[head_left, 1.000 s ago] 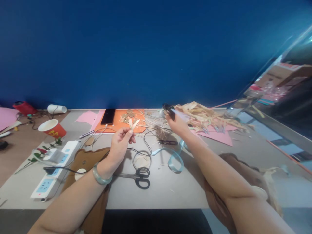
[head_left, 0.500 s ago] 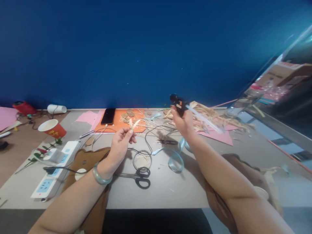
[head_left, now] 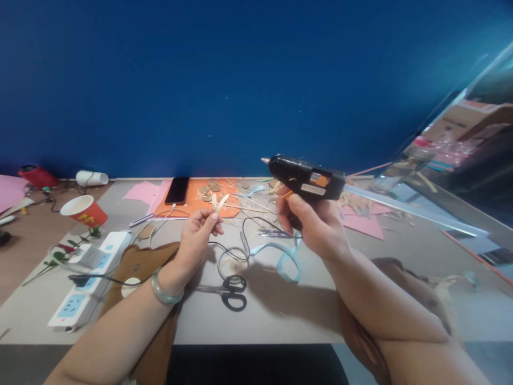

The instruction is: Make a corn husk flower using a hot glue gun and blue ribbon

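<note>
My left hand [head_left: 200, 227] pinches a small pale V-shaped strip [head_left: 218, 203] between thumb and fingers, its two pointed ends upward. It looks like raffia or dried leaf; I cannot tell which. My right hand [head_left: 315, 222] is wrapped round the handle of a black glue gun [head_left: 306, 177], held above the table with its nozzle toward the left. A long clear glue stick [head_left: 417, 210] sticks out of its back end. Below and between the hands lie black-handled scissors [head_left: 232, 292], a loop of light blue ribbon [head_left: 289, 262] and a dark cable [head_left: 244, 235].
A white power strip [head_left: 94, 280], a red paper cup [head_left: 86, 211] and a leafy sprig [head_left: 52, 262] are at the left. Farther back, a phone [head_left: 177, 191] rests on orange paper [head_left: 192, 207] near wood slices [head_left: 212, 185]. Pink paper [head_left: 371, 225] and pale scraps lie at right.
My right hand has brought the glue gun nearer to me and turned it, so its side now shows with the nozzle leftward. My left hand has hardly moved.
</note>
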`<state>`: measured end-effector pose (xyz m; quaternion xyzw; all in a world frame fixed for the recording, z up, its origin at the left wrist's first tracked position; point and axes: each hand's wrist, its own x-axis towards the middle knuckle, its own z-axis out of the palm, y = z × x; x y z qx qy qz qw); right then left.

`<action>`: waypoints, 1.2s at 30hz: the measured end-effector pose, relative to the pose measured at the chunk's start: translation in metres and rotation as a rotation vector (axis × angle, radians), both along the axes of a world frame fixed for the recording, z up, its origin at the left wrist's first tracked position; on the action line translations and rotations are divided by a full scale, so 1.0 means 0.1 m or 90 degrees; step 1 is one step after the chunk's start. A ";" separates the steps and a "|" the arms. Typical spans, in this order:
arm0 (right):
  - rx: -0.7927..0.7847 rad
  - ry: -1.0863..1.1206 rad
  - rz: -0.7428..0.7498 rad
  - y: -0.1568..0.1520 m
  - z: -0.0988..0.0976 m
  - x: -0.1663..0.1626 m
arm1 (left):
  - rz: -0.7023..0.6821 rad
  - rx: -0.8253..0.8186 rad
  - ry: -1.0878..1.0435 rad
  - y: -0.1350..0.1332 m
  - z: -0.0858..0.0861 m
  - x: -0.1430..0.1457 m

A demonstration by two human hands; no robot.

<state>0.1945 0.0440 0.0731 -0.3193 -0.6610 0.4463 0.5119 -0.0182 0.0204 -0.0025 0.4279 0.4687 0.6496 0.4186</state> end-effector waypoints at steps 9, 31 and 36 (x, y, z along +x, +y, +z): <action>-0.014 -0.289 0.141 -0.02 -0.12 -0.08 | -0.002 -0.005 0.027 -0.01 0.03 -0.01; 0.133 -0.438 0.106 -0.01 -0.24 -0.18 | 0.008 0.054 0.021 -0.01 -0.01 0.02; 0.115 -0.463 0.094 0.00 -0.25 -0.17 | 0.005 0.053 0.031 -0.02 -0.01 0.01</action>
